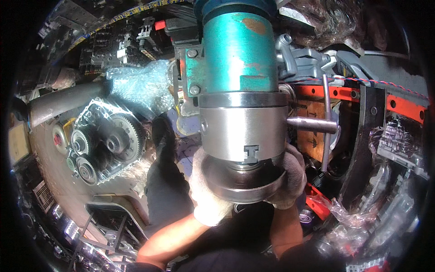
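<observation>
Both hands wear white knit gloves and wrap around a dark round metal drum point(242, 183) below the chuck. My left hand point(209, 190) grips its left side, and my right hand point(290, 177) grips its right side, with part of the fingers hidden behind it. Above the drum is a shiny steel lathe chuck point(240, 122), with a jaw point(250, 154) showing at its front edge. The drum's narrower neck meets the chuck's face; whether the jaws clamp it I cannot tell. A T-handled chuck key point(312, 123) sticks out from the chuck's right side. Behind the chuck runs a green spindle housing point(239, 54).
An opened gearbox point(106, 140) with several gears sits on the floor at left, near bubble wrap point(140, 86) and a grey cylinder point(68, 103). An orange perforated rack beam point(335, 92) crosses at right. Plastic-wrapped metal parts point(398, 204) lie at the right edge.
</observation>
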The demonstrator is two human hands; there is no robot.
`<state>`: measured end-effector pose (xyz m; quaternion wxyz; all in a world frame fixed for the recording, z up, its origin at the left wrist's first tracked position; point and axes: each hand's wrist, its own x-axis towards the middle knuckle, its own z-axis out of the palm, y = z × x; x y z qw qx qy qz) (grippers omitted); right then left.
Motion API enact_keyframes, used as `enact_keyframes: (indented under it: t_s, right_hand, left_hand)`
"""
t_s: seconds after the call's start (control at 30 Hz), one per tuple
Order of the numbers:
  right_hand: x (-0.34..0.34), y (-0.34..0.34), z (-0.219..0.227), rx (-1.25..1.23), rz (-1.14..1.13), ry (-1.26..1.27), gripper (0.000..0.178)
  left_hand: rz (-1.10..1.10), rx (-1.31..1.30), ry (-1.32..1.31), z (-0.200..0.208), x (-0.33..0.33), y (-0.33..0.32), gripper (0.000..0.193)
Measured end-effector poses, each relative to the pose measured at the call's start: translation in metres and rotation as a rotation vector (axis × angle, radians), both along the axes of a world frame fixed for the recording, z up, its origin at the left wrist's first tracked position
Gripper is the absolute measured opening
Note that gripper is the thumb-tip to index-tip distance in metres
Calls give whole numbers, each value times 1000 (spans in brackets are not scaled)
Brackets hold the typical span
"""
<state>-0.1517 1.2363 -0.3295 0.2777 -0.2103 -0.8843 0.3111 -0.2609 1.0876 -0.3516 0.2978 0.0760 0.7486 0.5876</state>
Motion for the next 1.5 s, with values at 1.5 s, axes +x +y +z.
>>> enact_keyframes:
  t_s: [1.5]
  right_hand:
    - [-2,-3,-4,25,54,50,67]
  left_hand:
    - [-42,96,281,7,-8,1,76]
